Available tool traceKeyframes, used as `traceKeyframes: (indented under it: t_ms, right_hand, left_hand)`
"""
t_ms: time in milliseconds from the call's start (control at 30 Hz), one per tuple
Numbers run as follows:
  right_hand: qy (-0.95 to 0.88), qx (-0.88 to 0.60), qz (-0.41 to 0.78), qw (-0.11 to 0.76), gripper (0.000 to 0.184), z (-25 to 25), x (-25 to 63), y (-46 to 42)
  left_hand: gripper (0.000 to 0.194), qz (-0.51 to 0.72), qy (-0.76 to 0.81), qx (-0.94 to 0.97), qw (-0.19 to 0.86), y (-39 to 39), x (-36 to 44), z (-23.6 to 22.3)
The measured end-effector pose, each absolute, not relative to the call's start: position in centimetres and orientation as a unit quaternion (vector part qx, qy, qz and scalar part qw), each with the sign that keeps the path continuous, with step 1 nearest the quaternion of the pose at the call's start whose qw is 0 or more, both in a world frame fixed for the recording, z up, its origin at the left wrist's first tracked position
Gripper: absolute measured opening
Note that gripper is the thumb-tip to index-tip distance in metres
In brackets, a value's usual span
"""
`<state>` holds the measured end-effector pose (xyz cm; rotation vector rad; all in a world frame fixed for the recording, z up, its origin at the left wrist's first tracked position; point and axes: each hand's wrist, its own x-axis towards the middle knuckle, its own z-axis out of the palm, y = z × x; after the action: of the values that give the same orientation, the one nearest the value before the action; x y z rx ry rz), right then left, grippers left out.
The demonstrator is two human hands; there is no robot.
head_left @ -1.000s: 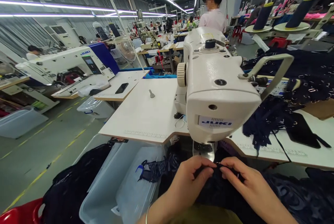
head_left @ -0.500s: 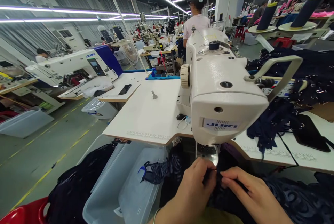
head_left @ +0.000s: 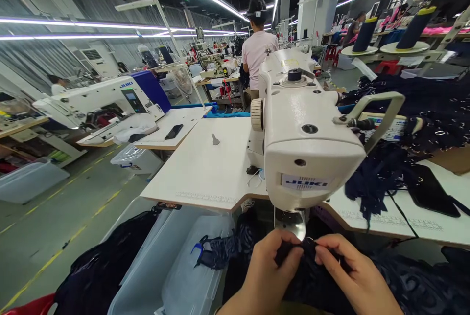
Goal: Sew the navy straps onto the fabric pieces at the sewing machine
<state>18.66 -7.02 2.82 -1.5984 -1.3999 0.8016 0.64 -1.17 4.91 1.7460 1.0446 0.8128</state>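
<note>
Just below the head of a white sewing machine, both hands pinch a dark navy strap. My left hand is closed on it with thumb and forefinger, close to the machine's shiny metal plate. Opposite it, my right hand pinches the strap too, and a small ring-like glint shows between the hands. Dark patterned fabric spreads below and to the right of my hands. Some of the strap is hidden behind my fingers.
A clear plastic bin with dark lace pieces stands at lower left. On the white table lie a small grey metal piece and, at right, a black phone beside piled navy straps. A person stands beyond the machine.
My hands stay near the metal plate, pinching; the right fingers have shifted slightly and a small ring-like glint now shows between the hands. The view has tilted a little.
</note>
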Motion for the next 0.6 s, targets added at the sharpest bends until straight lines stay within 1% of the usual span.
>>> traceKeyframes:
  t_ms: [67,200,333,400,500,567,600]
  right_hand:
    - [-0.567,-0.624,0.331,0.424,0.02,3.0,18.5,-7.0]
    - [-0.593,-0.586,0.351,0.428,0.017,3.3,18.4,-7.0]
    - [-0.615,-0.576,0.33,0.425,0.013,3.0,18.3,-7.0]
    - [-0.63,-0.569,0.308,0.43,0.01,2.9,18.2,-7.0]
    - [-0.659,-0.531,0.291,0.445,0.008,3.0,17.9,-7.1]
    - [-0.664,-0.512,0.318,0.442,0.008,3.2,17.8,-7.2]
    - [-0.654,-0.512,0.351,0.431,0.011,3.3,17.7,-7.3]
  left_hand:
    - [0.005,0.325,0.433,0.686,0.486,-1.2,0.8,5.3]
    - [0.014,0.303,0.426,0.675,0.521,-1.2,0.9,5.5]
    - [0.007,0.285,0.401,0.686,0.537,-1.2,0.9,5.2]
    - [0.004,0.292,0.403,0.692,0.523,-1.2,0.9,4.8]
    - [0.008,0.316,0.41,0.713,0.472,-1.3,0.9,4.2]
    - [0.01,0.335,0.394,0.741,0.428,-1.4,0.8,4.0]
    - [0.011,0.34,0.38,0.757,0.408,-1.4,0.7,4.0]
